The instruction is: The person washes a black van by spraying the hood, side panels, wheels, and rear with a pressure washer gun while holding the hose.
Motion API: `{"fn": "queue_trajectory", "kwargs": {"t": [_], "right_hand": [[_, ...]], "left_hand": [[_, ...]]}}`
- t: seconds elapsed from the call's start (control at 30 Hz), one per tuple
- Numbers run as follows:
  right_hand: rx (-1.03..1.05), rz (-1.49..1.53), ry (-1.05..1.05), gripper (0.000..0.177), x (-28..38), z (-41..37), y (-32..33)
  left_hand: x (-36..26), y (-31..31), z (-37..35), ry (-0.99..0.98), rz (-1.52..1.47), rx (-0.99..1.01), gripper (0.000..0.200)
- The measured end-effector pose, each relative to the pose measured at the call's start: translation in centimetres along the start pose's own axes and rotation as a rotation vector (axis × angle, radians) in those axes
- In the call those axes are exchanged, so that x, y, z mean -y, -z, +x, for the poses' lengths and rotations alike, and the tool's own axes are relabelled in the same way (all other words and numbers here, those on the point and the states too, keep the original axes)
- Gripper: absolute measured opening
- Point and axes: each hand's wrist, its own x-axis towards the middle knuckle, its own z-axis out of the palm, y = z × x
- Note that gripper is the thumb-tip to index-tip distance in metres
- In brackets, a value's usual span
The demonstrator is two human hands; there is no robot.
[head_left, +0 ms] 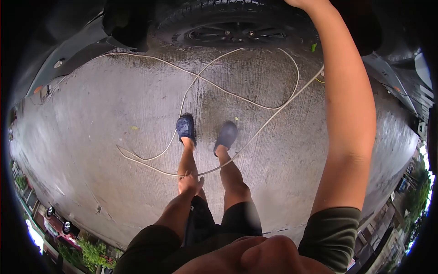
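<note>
A thin pale hose [237,94] lies in loops over the wet concrete, and one stretch of it rises past my legs. My left hand [190,182] is low in front of my leg, its fingers closed on this hose. My right arm reaches up along the right side, and only part of my right hand [299,2] shows at the top edge, beside the dark tire [182,20]. Its fingers are cut off by the frame, so what it holds or touches cannot be seen.
The tire's dark wheel rim [237,34] is at the top. My feet in dark clogs [185,127] stand on the wet concrete floor [114,100]. Vehicle panels curve along both upper sides. A red vehicle [58,228] and green plants [93,253] are at the lower left.
</note>
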Motion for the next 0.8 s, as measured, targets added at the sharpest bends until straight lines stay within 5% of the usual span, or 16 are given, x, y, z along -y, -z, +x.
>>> {"fn": "queue_trajectory", "kwargs": {"t": [0.03, 0.2, 0.23, 0.3, 0.4, 0.5, 0.53, 0.6, 0.67, 0.8], "right_hand": [[0.110, 0.057, 0.077, 0.051, 1.0, -0.1, 0.2], [-0.100, -0.025, -0.093, 0.049, 0.8, -0.2, -1.9], [-0.013, 0.033, -0.136, 0.050, 0.6, -0.4, -1.5], [-0.143, 0.056, 0.034, 0.049, 0.7, -1.0, -2.9], [0.316, 0.444, -0.077, 0.049, 4.8, -1.5, 0.6], [0.269, 0.478, -0.073, 0.047, 5.5, -1.3, 0.4], [0.013, 0.397, -0.032, 0.044, 5.2, -1.6, -0.9], [-0.093, 0.363, -0.003, 0.043, 5.0, -1.8, -1.4], [0.204, 0.450, -0.045, 0.045, 6.6, -2.5, 1.2], [0.302, 0.589, -0.056, 0.043, 9.2, -3.7, 0.9]], "left_hand": [[-1.2, 2.3, -1.1, 0.035, -0.019, 0.007, 0.064], [-1.6, 3.9, -2.1, 0.096, -0.048, 0.029, 0.070], [-1.5, 4.3, -2.1, 0.106, -0.074, 0.049, 0.070], [-1.5, 5.0, -2.3, 0.123, -0.123, 0.091, 0.069], [-1.1, 4.2, -2.0, 0.108, -0.115, 0.078, 0.070], [-1.3, 4.4, -2.2, 0.084, -0.089, 0.059, 0.071], [-1.4, 4.5, -2.4, 0.076, -0.081, 0.053, 0.071], [-1.4, 4.2, -2.5, 0.080, -0.078, 0.037, 0.071], [-1.4, 4.0, -2.2, 0.075, -0.061, 0.047, 0.071], [-1.5, 3.8, -2.0, 0.055, -0.006, 0.088, 0.072]]}}
